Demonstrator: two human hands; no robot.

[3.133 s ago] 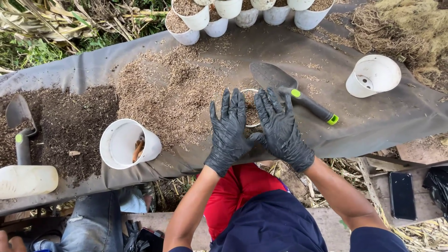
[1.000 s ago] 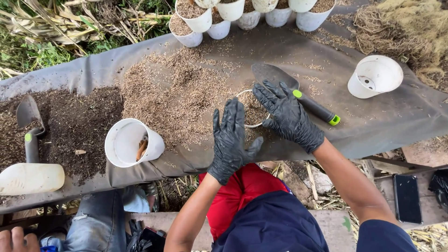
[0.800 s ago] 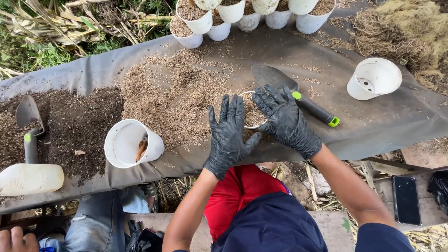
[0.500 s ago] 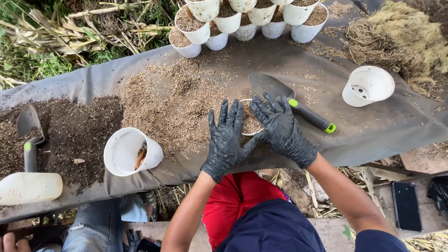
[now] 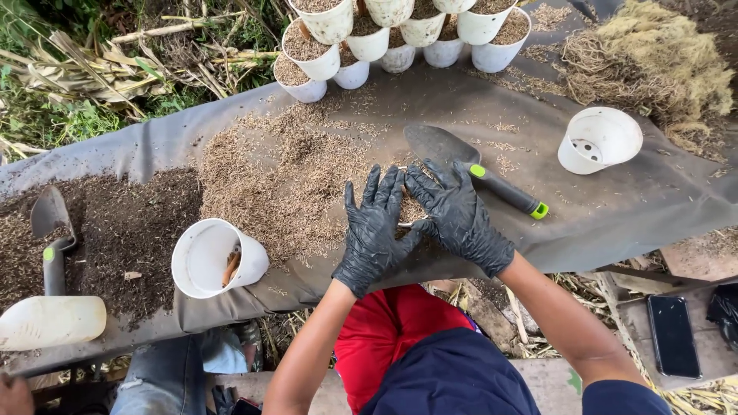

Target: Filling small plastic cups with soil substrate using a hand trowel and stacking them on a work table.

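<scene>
Both my hands wear black gloves. My left hand point(image 5: 374, 230) and my right hand point(image 5: 458, 217) cup a small white pot point(image 5: 411, 210) filled with light brown husk, fingers spread over its top and sides. The pot is mostly hidden between them. It stands on a grey sheet point(image 5: 630, 207), at the near edge of a heap of husk point(image 5: 284, 177). A trowel with a green-tipped handle point(image 5: 477, 170) lies just beyond my right hand.
Several filled white pots point(image 5: 369, 38) stand in rows at the back. An empty white pot point(image 5: 600, 140) lies on its side at the right, another point(image 5: 215, 257) at the left. Dark soil point(image 5: 115, 230), a second trowel point(image 5: 52, 238) and a white bottle point(image 5: 50, 321) are far left. A phone point(image 5: 673, 335) lies lower right.
My hands have drawn closer together over the pot, pressing down on the husk. The view has shifted a little, showing more of the pots at the back.
</scene>
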